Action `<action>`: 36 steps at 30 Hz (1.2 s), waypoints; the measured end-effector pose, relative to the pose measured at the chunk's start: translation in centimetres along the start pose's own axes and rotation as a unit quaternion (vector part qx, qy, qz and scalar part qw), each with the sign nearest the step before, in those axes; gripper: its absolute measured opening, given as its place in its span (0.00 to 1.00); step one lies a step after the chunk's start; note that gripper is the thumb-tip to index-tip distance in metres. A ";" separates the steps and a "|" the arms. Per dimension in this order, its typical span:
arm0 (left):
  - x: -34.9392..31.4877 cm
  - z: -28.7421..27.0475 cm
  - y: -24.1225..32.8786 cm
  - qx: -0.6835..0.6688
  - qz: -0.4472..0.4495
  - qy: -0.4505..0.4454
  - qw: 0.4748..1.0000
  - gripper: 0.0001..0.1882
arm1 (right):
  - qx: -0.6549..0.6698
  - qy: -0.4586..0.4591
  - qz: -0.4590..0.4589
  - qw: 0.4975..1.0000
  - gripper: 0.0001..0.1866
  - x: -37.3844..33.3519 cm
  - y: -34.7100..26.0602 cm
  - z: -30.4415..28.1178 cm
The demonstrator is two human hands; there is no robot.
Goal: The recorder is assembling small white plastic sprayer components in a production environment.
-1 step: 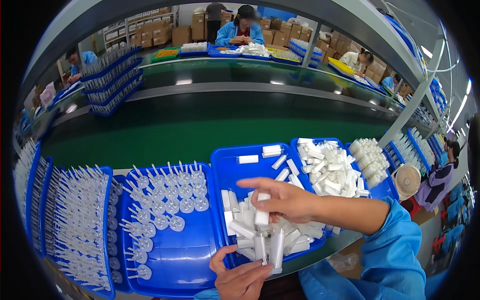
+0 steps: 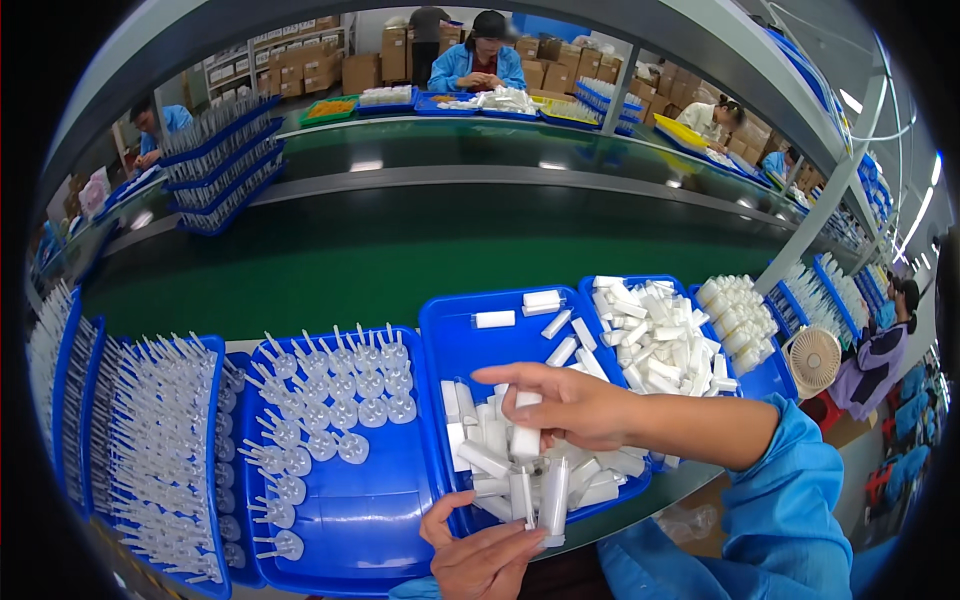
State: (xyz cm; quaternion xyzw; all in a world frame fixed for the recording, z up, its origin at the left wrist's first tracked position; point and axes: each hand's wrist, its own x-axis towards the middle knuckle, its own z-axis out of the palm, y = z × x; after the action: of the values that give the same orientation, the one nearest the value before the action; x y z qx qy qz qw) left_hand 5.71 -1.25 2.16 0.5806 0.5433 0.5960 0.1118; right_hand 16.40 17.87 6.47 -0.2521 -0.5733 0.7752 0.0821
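Observation:
My right hand [image 2: 585, 408] reaches in from the right over a blue tray [image 2: 455, 340], its index finger stretched out to the left. Between its thumb and curled fingers is a small white cylinder [image 2: 526, 435]. Below it, at the tray's near edge, my left hand [image 2: 488, 562] pinches a clear plastic tube [image 2: 553, 500] that stands tilted upward. A second, narrower clear tube [image 2: 522, 495] rises beside it at the same fingertips; whether it is held too I cannot tell. Around both hands lie several white cylinders in clear sleeves [image 2: 487, 459].
Left of this tray, another blue tray [image 2: 345, 530] bears rows of clear round-based pieces with thin stems [image 2: 344, 412]. Filled trays [image 2: 165, 450] stand farther left. To the right are a heap of white cylinders [image 2: 660, 335] and a small fan [image 2: 813, 360]. A green belt [image 2: 400, 240] runs behind; co-workers sit beyond.

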 end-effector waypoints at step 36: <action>0.6 1.6 0.1 0.006 -0.003 -0.091 0.996 0.05 | -0.441 -0.022 -0.030 0.897 0.11 -4.9 -1.8 -0.4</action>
State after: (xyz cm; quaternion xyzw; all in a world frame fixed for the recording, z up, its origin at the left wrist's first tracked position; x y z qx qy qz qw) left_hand 6.88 -0.03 2.14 0.6311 0.5362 0.5375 0.1590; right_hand 20.50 16.79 9.50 -0.2283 -0.8653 0.4455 -0.0265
